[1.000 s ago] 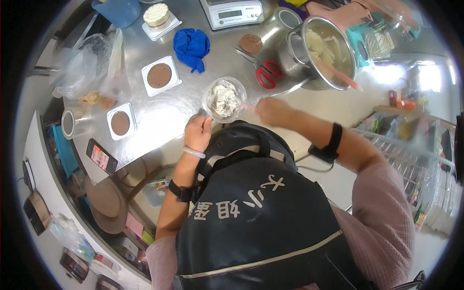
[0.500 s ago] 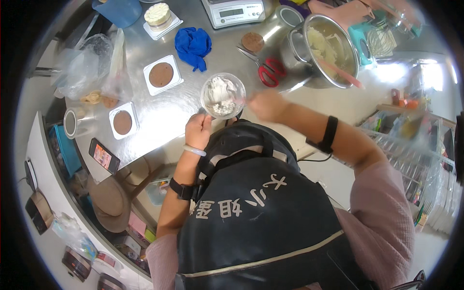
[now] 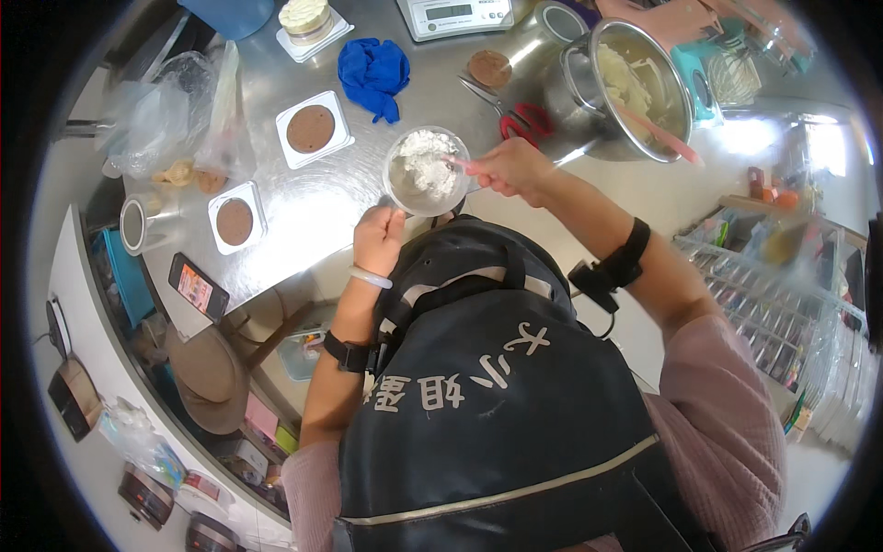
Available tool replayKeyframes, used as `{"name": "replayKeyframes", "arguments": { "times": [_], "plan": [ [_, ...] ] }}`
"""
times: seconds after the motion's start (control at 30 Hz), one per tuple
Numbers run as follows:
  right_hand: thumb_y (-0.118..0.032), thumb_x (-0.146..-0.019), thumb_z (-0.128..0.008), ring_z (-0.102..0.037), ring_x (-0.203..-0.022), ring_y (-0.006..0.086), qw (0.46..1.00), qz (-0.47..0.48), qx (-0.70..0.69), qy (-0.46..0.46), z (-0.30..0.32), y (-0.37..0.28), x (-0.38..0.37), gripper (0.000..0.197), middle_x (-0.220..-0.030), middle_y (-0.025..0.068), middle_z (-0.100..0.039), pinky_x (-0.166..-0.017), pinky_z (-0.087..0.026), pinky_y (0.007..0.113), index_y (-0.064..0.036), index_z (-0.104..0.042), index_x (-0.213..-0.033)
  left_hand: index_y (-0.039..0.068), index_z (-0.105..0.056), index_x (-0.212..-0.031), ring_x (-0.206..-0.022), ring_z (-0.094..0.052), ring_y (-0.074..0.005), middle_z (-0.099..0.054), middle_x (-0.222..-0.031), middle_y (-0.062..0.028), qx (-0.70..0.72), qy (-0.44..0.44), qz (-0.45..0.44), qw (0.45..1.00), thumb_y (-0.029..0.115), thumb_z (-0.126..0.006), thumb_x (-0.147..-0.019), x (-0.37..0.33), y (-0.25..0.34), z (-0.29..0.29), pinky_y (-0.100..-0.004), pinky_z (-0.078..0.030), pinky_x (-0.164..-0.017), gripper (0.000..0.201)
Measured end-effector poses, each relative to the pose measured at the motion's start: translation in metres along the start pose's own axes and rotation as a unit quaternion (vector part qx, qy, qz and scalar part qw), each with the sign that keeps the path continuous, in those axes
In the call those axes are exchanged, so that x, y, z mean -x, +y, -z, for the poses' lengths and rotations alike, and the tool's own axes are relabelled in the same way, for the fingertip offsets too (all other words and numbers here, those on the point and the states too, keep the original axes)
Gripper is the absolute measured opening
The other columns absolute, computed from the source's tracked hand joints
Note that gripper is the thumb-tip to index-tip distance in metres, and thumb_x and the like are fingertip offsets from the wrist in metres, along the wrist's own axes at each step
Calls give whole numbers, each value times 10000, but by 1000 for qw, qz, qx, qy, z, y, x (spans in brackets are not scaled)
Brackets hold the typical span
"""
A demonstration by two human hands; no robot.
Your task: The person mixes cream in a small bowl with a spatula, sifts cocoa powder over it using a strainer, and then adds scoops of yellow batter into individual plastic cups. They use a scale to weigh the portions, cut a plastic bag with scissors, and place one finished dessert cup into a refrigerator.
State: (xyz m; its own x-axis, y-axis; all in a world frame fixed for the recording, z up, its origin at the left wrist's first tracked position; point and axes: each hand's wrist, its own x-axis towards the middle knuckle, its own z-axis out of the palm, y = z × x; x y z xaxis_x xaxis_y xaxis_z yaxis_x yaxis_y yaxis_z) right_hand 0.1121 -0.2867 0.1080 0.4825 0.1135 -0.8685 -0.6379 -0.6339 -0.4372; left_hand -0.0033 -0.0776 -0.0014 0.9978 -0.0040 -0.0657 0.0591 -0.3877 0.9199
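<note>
A clear round bowl (image 3: 405, 190) with a fluffy white mixture (image 3: 430, 164) in it sits at the table's near edge. My left hand (image 3: 378, 237) is closed on the bowl's near rim, the thumb showing on top. My right hand (image 3: 517, 171) grips the handle of a pink spatula (image 3: 472, 167), whose tip lies in the white mixture. Just beyond my right hand lie red-handled scissors (image 3: 529, 120). Left of the bowl, two white square boards, a far one (image 3: 341, 142) and a near one (image 3: 256, 204), each carry a round brown cake layer (image 3: 311, 129).
A metal pot (image 3: 570, 92) with pale cream and a pink spatula stands at the right. Farther back are a blue cloth (image 3: 372, 75), a kitchen scale (image 3: 457, 17) and a small layered cake (image 3: 304, 20). A phone (image 3: 198, 286) lies on the table's left edge, near plastic bags (image 3: 166, 120).
My right hand has moved slightly right and up, shifting the spatula in the bowl, and the white mixture's shape has changed. My left hand stays on the bowl. The whole view has shifted a little.
</note>
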Motion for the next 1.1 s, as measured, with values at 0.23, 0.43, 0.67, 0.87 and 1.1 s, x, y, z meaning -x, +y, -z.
{"name": "replayKeyframes", "arguments": {
  "times": [0.23, 0.43, 0.67, 0.87, 1.1],
  "plan": [
    [-152, -694, -577, -599, -757, 363, 828, 351, 427, 98, -17, 23, -12, 163, -785, 196, -609, -696, -481, 429, -26, -642, -774, -18, -509, -650, -603, -477, -315, -498, -627, -179, 6, 2, -1, 1000, 185, -545, -836, -3, 10, 1, -370, -379, -560, 277],
    [-147, -713, -585, -629, -731, 248, 591, 484, 637, 105, 0, -18, 31, 170, -780, 76, -628, -595, -512, 350, -94, -639, -866, -11, -543, -657, -630, -495, -334, -518, -639, -184, 11, -113, 156, 981, 186, -556, -821, -20, 36, 22, -390, -391, -567, 257],
    [-129, -786, -517, -625, -687, 233, 735, 346, 558, 169, -10, 46, 6, 169, -806, 105, -631, -560, -498, 331, -63, -609, -911, -13, -518, -640, -602, -473, -328, -489, -621, -175, -66, -10, -30, 997, 156, -562, -802, -11, 12, 15, -399, -377, -562, 238],
    [-174, -769, -543, -622, -680, 255, 709, 447, 505, 207, -31, 23, 22, 170, -744, 123, -625, -570, -491, 332, -63, -636, -860, -11, -519, -650, -580, -474, -317, -487, -600, -170, 9, -20, 49, 999, 164, -564, -816, -6, 5, 12, -391, -376, -549, 245],
    [-139, -752, -568, -634, -661, 306, 670, 433, 579, 168, -3, -28, 17, 117, -758, 140, -637, -540, -506, 409, -41, -630, -765, -7, -542, -660, -612, -499, -345, -518, -620, -182, -16, -12, 6, 1000, 166, -566, -807, -6, 12, 12, -403, -390, -561, 229]
  ]
}}
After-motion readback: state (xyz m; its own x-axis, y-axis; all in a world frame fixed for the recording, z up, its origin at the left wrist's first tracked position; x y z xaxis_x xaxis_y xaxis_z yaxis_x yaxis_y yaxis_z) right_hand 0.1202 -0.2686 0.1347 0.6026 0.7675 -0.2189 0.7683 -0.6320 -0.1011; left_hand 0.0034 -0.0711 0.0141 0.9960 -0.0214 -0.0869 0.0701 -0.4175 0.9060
